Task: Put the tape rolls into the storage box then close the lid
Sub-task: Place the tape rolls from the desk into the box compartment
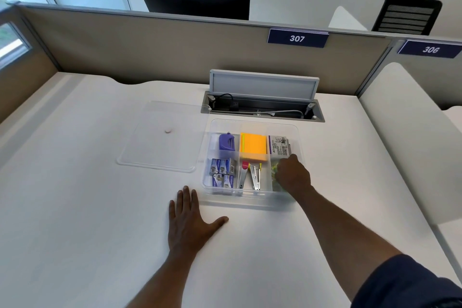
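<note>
A clear storage box [253,124] with compartments stands open on the white desk. Its clear lid [162,137] lies flat on the desk to the box's left. My right hand [292,174] reaches down into the box's near right compartment, fingers curled over a yellowish-green tape roll [275,170] that is mostly hidden beneath the hand. Whether the fingers grip it I cannot tell. My left hand [190,220] rests flat on the desk in front of the box's left corner, fingers spread, holding nothing.
The box also holds a purple punch [227,142], orange sticky notes [253,146], small staple boxes [223,172], staple removers [250,177] and a printed packet [279,145]. Behind it an open cable hatch [262,107] sits in the desk, backed by a partition wall.
</note>
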The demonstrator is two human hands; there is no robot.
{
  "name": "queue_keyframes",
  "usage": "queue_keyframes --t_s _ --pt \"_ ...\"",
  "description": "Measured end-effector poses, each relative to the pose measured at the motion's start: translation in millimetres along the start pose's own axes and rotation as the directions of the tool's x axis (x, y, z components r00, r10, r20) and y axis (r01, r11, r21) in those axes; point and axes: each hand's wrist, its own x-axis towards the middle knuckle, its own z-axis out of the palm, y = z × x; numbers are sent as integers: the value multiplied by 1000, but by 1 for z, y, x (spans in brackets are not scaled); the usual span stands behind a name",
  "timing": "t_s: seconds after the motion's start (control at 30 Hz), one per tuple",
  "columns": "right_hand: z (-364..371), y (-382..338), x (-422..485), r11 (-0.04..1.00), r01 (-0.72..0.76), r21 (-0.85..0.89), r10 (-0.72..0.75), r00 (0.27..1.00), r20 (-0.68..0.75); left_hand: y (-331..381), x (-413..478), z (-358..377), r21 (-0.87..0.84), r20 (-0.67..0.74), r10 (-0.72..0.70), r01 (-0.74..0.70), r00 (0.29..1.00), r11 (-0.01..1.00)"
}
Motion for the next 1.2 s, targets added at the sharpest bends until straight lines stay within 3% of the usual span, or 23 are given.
queue_keyframes --t_s 0.17,0.5,1.2 --pt "3 1 0 994 82 70 -83 996 18 1 0 -1 1 5 2 -2 1000 1000" --pt "6 4 -3 972 107 208 -102 994 -36 0 0 0 3 10 2 -2 1000 1000" --pt "11 -8 2 971 -90 223 94 996 -8 0 1 1 13 8 -8 8 1000 1000"
